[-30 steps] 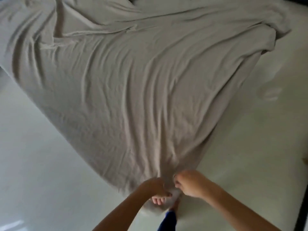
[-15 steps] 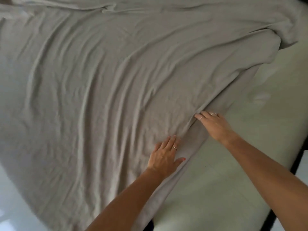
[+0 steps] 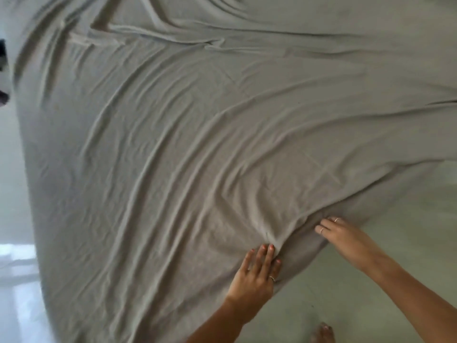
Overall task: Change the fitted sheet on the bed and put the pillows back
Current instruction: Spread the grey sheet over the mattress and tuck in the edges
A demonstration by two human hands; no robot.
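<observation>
Lying flat-fingered on the fitted sheet, the left hand presses it. The right hand tucks its fingers under the sheet's loose edge; whether it grips, I cannot tell.

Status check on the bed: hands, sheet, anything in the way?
Left hand flat on the sheet, fingers straight. Right hand at the sheet's edge, fingertips hidden in a fold. Sheet wrinkled, bare mattress showing at right. No obstruction visible.

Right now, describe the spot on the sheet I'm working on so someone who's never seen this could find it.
Start with the grey fitted sheet spread wrinkled over the pale mattress. Follow its loose edge toward the near right, where the left hand lies flat on the fabric and the right hand reaches under the edge. Between them, a raised fold is where all the long creases converge.
</observation>
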